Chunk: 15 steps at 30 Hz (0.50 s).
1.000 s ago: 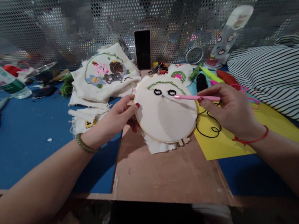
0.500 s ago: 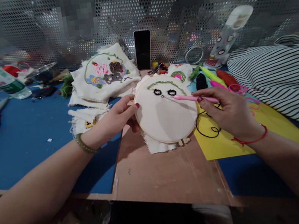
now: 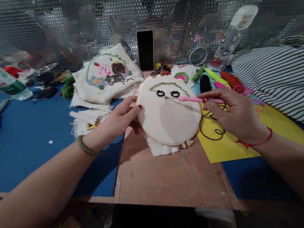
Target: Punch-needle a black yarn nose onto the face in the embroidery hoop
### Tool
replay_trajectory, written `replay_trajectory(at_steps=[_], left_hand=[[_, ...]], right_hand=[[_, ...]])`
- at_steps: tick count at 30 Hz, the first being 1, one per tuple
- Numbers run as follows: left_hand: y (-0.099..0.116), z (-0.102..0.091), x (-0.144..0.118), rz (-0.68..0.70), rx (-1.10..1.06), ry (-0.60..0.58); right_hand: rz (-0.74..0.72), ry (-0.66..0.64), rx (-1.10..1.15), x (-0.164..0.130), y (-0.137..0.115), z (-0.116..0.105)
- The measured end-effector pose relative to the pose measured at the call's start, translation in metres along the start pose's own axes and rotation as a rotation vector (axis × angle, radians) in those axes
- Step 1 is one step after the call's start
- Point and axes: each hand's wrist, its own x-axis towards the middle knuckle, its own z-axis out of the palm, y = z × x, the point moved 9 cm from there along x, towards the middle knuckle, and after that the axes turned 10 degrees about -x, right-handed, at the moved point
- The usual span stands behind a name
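left grip: hoop | right grip: pink hook | tip: near black stitches

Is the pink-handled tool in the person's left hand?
No, the right hand holds the pink-handled tool, while the left hand grips the edge of the embroidery hoop.

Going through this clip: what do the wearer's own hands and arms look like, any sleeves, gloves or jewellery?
Both forearms are bare where visible, with no sleeves, and neither hand is gloved. The left hand has a green, beaded-looking bracelet at its wrist; the right hand has a thin red cord bracelet. Both thumbnails are red.
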Motion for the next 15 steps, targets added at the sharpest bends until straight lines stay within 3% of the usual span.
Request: replay_trajectory(at_steps=[15], left_hand=[[0.0014, 0.0015, -0.0004, 0.009, 0.006, -0.02]], right_hand=[[0.04, 0.033, 0.009, 0.0, 0.0011, -0.0044]])
